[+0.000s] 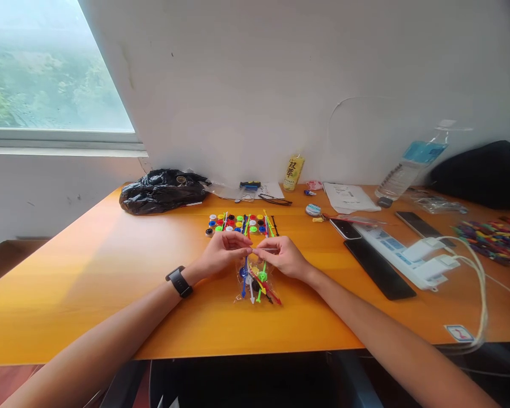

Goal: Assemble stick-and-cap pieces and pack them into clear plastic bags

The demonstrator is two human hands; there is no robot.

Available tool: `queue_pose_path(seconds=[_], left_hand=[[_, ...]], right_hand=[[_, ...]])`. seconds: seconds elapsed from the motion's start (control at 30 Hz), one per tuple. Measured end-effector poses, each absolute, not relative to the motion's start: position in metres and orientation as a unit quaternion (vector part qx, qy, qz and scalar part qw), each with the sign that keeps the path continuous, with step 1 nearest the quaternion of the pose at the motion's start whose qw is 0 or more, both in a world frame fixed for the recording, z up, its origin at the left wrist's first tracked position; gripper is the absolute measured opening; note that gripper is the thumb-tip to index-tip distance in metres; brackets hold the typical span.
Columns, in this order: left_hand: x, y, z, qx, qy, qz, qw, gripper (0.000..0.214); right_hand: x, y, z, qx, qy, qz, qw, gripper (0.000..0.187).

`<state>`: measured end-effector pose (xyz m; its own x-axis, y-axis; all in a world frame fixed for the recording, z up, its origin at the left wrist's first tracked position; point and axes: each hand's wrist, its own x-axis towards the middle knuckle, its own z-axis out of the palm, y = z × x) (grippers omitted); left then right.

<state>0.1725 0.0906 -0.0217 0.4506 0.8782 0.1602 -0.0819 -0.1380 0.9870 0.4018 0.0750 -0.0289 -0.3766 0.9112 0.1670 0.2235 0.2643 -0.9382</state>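
Observation:
A clear plastic bag [258,283] is between my hands above the wooden table, near its front edge. Inside it are coloured arrow-shaped plastic pieces [251,289] and round discs [243,272] in blue, white, green, yellow, red and black. My left hand [224,252] pinches the bag's top edge between thumb and fingers. Close beside it, my right hand [285,258] pinches the same edge, fingertips almost touching. Just beyond my hands lie rows of coloured round discs [233,222] with more arrow pieces [271,224], partly hidden by my fingers.
On the right are a white power strip [402,258] with plugged chargers, a black phone-like slab [378,269], a pile of coloured pieces [491,241] and a tilted water bottle [412,167]. A black plastic bag [164,191], glasses [275,199] and a yellow bottle [293,173] stand along the back.

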Motion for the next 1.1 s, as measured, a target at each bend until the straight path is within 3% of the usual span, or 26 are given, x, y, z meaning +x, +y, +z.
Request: queue_pose_path(seconds=[0.43, 0.9, 1.1], left_hand=[[0.153, 0.109, -0.012, 0.716, 0.327, 0.257, 0.56, 0.037], [0.151, 0.104, -0.002, 0.728, 0.304, 0.297, 0.538, 0.026], [0.14, 0.104, 0.017, 0.806, 0.28, 0.201, 0.482, 0.033]], right_hand=[[0.423, 0.087, -0.023, -0.397, -0.7, 0.487, 0.339, 0.036], [0.419, 0.085, -0.024, -0.362, -0.659, 0.556, 0.354, 0.035], [0.404, 0.076, -0.032, -0.372, -0.658, 0.541, 0.368, 0.036]])
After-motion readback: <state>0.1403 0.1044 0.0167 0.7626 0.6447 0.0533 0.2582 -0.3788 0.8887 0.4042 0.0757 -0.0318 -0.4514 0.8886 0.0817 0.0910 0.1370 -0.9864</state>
